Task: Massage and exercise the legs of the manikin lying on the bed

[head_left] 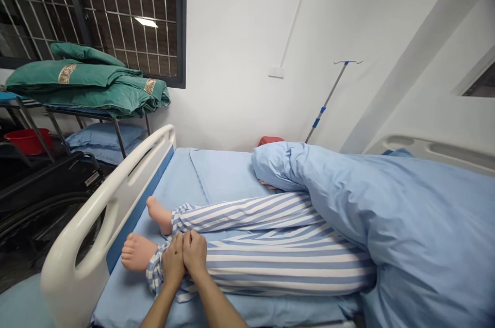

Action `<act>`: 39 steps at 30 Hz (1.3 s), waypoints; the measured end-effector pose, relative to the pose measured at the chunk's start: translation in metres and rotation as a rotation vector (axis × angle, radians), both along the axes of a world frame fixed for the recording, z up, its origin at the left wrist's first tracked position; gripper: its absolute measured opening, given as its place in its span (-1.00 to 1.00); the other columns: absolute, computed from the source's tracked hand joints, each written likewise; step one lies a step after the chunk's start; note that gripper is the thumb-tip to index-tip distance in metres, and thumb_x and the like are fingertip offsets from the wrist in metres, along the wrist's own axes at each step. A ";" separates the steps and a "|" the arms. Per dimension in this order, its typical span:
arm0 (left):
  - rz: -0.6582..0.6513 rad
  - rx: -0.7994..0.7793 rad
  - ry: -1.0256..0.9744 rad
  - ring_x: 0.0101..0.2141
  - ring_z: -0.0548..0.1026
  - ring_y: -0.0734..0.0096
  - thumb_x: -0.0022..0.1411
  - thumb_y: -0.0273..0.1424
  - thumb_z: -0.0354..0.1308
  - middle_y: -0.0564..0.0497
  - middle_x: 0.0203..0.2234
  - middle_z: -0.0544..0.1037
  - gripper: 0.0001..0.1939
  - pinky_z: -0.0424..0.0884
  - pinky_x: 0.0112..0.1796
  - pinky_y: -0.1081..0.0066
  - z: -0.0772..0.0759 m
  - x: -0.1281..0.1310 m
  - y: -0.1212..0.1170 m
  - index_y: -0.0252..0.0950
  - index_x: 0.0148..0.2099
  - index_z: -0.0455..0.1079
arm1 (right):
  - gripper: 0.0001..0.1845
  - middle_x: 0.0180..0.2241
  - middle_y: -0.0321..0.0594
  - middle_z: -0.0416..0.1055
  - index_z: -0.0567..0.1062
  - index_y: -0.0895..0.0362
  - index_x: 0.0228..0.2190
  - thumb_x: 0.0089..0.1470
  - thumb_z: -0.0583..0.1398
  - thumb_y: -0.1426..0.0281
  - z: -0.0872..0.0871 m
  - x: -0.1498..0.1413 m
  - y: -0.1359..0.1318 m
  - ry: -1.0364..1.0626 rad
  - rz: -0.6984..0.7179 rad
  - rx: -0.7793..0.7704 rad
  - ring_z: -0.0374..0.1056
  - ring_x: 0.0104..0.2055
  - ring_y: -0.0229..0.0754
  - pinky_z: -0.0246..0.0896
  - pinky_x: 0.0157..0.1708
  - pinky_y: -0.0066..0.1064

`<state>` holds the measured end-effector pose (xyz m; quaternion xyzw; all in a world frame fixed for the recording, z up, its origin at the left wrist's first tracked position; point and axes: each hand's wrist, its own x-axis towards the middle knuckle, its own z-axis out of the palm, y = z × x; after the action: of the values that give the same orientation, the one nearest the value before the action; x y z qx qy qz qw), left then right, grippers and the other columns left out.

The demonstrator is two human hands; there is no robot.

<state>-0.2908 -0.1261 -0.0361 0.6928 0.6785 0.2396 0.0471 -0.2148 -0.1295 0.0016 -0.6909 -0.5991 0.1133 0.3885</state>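
Observation:
A figure with smooth, doll-like feet lies on the bed in blue-and-white striped pajama trousers [270, 261]. My left hand [173, 260] is closed at the near trouser leg, just above the ankle, with its fingers curled into the cloth. Right beside it, touching it, my right hand [195, 251] is also closed on the same leg. The near foot [138, 251] points toward the footboard, and the far foot [159, 215] rests behind it. Bunched cloth surrounds both ankles. A light blue quilt [421, 225] hides the upper body; part of a hand shows at its edge.
A white footboard [116, 199] borders the bed's left end. Beyond it are a wheelchair [50, 199], a rack holding green folded bedding [88, 83], blue pillows [104, 137] and a red basin [29, 141]. An IV pole [328, 98] rises behind the bed.

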 end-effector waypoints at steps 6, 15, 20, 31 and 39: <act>-0.029 -0.084 -0.038 -0.22 0.43 0.32 0.18 -0.49 -0.19 -0.12 -0.17 0.47 -0.67 0.28 -0.24 0.41 0.008 0.000 0.000 -0.30 -0.05 0.28 | -0.59 -0.56 -0.19 0.46 0.44 0.14 -0.60 0.13 -0.07 0.34 0.004 0.001 0.002 0.076 -0.007 -0.010 0.32 -0.52 -0.24 -0.17 -0.55 -0.41; -0.111 0.016 -0.563 -0.49 0.36 0.40 0.16 -0.17 -0.15 0.07 -0.62 0.36 -0.67 0.24 -0.38 0.43 0.066 0.018 0.026 -0.25 -0.51 0.19 | -0.37 -0.52 -0.13 0.49 0.50 0.11 -0.57 0.21 -0.23 0.23 0.006 0.007 0.008 0.396 0.044 0.025 0.37 -0.48 -0.20 -0.02 -0.52 -0.44; 0.042 0.025 -0.891 -0.56 0.28 0.43 0.10 -0.07 -0.17 0.09 -0.68 0.31 -0.61 0.23 -0.47 0.43 0.055 0.029 0.024 -0.26 -0.56 0.16 | -0.38 -0.55 -0.13 0.48 0.48 0.12 -0.59 0.21 -0.22 0.22 0.004 0.008 0.006 0.366 0.046 0.053 0.36 -0.51 -0.20 -0.05 -0.54 -0.45; -0.060 0.019 -0.494 -0.51 0.34 0.38 0.11 -0.18 -0.21 0.04 -0.62 0.38 -0.70 0.18 -0.41 0.41 0.020 0.022 0.016 -0.22 -0.50 0.19 | -0.47 -0.58 -0.15 0.45 0.45 0.15 -0.62 0.18 -0.13 0.25 0.002 0.010 0.008 0.329 -0.004 0.027 0.29 -0.56 -0.26 -0.05 -0.56 -0.47; -0.031 -0.059 -0.285 -0.37 0.43 0.35 0.21 -0.37 -0.20 -0.01 -0.46 0.48 -0.76 0.21 -0.35 0.43 0.013 0.025 0.015 -0.24 -0.35 0.28 | -0.54 -0.58 -0.17 0.45 0.48 0.18 -0.62 0.13 -0.08 0.34 0.027 0.027 0.005 0.167 0.061 -0.045 0.25 -0.56 -0.29 -0.12 -0.55 -0.46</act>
<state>-0.2659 -0.1109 -0.0227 0.6603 0.6610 0.3150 0.1670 -0.1874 -0.1242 0.0284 -0.6690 -0.5827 0.1956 0.4179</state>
